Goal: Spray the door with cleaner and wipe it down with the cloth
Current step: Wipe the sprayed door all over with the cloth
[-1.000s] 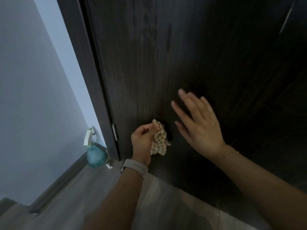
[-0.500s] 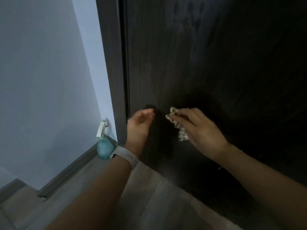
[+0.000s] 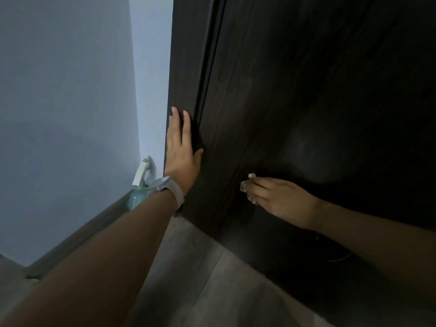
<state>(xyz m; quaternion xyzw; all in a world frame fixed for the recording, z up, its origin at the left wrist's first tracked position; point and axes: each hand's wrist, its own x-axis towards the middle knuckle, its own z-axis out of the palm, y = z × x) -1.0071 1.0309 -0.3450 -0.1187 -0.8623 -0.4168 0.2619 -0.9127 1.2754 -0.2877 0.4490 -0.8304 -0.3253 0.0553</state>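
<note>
The door [image 3: 306,90], dark and wood-grained, fills the right and centre of the view, its lower part reaching down to the grey floor [image 3: 200,279]. The cloth [image 3: 247,185] is pressed low against the door's face under the right hand [image 3: 278,199]; only pale scraps of it are seen, peeping out past the fingertips, and the rest is hidden beneath the palm. The right hand's fingers are curled round the cloth, so it is held and pushed to the wood at once. A faint paler patch is seen on the door just above and to the right of that hand.

The left hand [image 3: 182,156] is laid flat on the dark door frame [image 3: 186,67], fingers straight and pointing up, thumb spread out toward the door; nothing is held in it. A pale watch [image 3: 174,192] is worn on that wrist.

The spray bottle [image 3: 139,187] is seen standing on the floor at the foot of the pale wall [image 3: 66,102], just beside the frame and partly hidden behind the left wrist. Its white trigger head is shown above a blue-green body. It is touched by neither hand. A dark skirting board [image 3: 77,234] is run along the base of the wall.
</note>
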